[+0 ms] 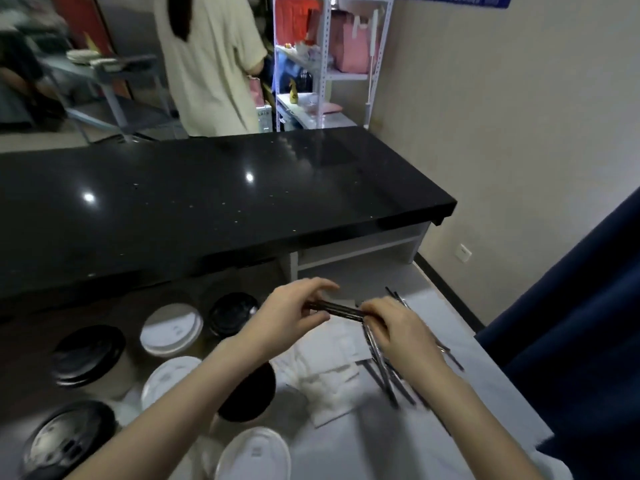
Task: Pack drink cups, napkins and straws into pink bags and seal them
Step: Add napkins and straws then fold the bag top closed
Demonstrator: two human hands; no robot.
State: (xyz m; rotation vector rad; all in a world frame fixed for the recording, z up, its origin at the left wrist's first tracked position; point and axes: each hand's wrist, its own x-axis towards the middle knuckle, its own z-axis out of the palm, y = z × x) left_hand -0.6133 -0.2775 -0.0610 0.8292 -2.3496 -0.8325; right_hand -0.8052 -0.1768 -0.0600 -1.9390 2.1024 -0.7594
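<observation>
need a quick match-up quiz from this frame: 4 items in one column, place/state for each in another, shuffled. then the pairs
Items
1. straw
2. napkins
3. loose straws
4. counter

Places or states
A. black and glossy, beyond the hands
B. held between left hand and right hand
C. white pile lying on the table below the hands
D. dark pile partly under the right hand and forearm

Pairs: 1-B, 2-C, 3-D, 4-A

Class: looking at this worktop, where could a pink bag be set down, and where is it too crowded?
Free: the black counter beyond the hands is bare. Crowded: the lidded cups on the left, napkins in the middle, and straws under the right hand. The left hand shares a straw with it.
</observation>
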